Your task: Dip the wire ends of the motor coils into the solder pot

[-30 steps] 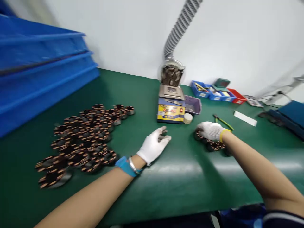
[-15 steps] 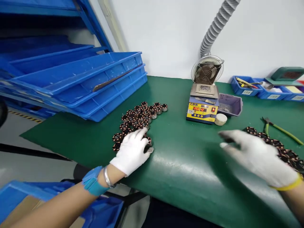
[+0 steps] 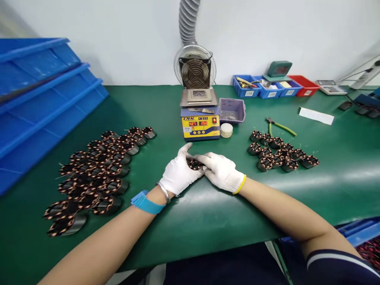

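Note:
A wound motor stator (image 3: 195,164), a dark ring with copper windings, is between my two white-gloved hands in front of the solder pot. My left hand (image 3: 181,171) wraps round its left side, thumb raised. Fingers of my right hand (image 3: 219,169) close on its right side and partly hide it. Just beyond stands the blue and yellow solder pot (image 3: 201,128) with a lit red display. Many stators (image 3: 96,172) lie grouped on the left, and a smaller group of stators (image 3: 277,152) sits to the right.
Green-handled cutters (image 3: 282,126) lie behind the right group. Beside the pot are a purple tray (image 3: 244,113) and a round white tin (image 3: 226,130). A fan (image 3: 196,73) with a grey hose stands behind it. Blue crates (image 3: 59,103) are stacked at left; small bins (image 3: 247,92) line the wall.
My left hand has left the left group and now holds a stator at the middle. My right hand has come in from the right to meet it. The view has turned right.

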### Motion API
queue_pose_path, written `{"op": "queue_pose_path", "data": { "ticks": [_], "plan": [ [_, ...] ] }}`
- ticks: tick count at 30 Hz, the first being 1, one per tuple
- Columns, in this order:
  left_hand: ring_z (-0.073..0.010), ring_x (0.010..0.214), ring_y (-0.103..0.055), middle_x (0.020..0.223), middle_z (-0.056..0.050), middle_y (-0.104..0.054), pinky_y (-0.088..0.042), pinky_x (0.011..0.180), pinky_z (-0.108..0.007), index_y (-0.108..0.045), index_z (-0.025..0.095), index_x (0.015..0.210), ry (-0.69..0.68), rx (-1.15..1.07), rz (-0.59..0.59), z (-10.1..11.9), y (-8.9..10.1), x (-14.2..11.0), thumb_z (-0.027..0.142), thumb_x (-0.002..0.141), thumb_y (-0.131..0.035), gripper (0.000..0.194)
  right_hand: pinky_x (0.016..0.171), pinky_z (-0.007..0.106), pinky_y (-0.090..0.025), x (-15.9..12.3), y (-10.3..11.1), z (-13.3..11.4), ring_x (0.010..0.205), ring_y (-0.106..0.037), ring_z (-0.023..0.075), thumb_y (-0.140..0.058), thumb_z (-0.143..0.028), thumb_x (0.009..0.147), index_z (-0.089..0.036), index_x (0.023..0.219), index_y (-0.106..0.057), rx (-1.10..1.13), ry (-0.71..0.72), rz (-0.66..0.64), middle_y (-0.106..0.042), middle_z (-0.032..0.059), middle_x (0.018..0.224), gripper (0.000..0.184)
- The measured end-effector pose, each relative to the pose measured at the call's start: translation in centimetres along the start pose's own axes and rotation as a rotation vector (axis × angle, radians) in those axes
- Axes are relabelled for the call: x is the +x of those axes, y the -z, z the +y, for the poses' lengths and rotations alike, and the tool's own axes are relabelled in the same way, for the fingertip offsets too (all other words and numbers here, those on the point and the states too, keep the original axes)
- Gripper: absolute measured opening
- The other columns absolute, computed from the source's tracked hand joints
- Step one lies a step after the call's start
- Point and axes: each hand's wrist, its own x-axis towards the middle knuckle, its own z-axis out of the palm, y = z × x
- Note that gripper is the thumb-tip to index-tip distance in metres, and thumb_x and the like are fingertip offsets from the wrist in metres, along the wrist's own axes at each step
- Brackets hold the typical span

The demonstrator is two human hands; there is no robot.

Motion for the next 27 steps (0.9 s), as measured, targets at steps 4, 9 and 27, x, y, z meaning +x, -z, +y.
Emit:
{"op": "queue_pose_path", "data": {
  "ticks": [4, 9, 27],
  "plan": [
    [-0.0275, 0.097, -0.066, 0.11, -0.007, -0.067, -0.05, 0.081, -0.032, -0.051, 0.022, 0.128, -0.013, 0.092, -0.072, 0.1, 0.7, 0.2, 0.061, 0.067, -0.064, 0.073, 0.087, 0.035, -0.045, 0.6, 0.4, 1.0, 0.102, -0.057, 0.0225, -0.049, -0.025, 0.086, -0.023, 0.115, -0.061, -0.098, 0.04, -0.012, -0.061, 0.0043, 0.116, 0.031],
    [-0.027, 0.09, -0.066, 0.101, -0.005, -0.066, -0.051, 0.078, -0.033, -0.066, 0.024, 0.106, -0.056, 0.202, -0.11, -0.3, 1.5, 0.2, 0.068, 0.065, -0.061, 0.06, 0.078, 0.032, -0.047, 0.8, 1.1, 1.5, 0.094, -0.061, 0.0209, -0.052, -0.028, 0.085, -0.024, 0.097, -0.068, -0.071, -0.149, -0.034, -0.066, 0.003, 0.106, 0.021],
    [-0.0221, 0.11, -0.062, 0.126, -0.006, -0.062, -0.048, 0.096, -0.032, -0.049, 0.019, 0.133, -0.124, -0.28, 0.021, -0.9, 0.6, -0.3, 0.024, 0.074, -0.057, 0.059, 0.09, 0.036, -0.054, 1.4, -1.5, -1.3, 0.1, -0.063, 0.0204, -0.067, -0.023, 0.068, -0.022, 0.124, -0.055, 0.549, -0.285, 0.356, -0.064, 0.0049, 0.117, 0.057]
  ]
}}
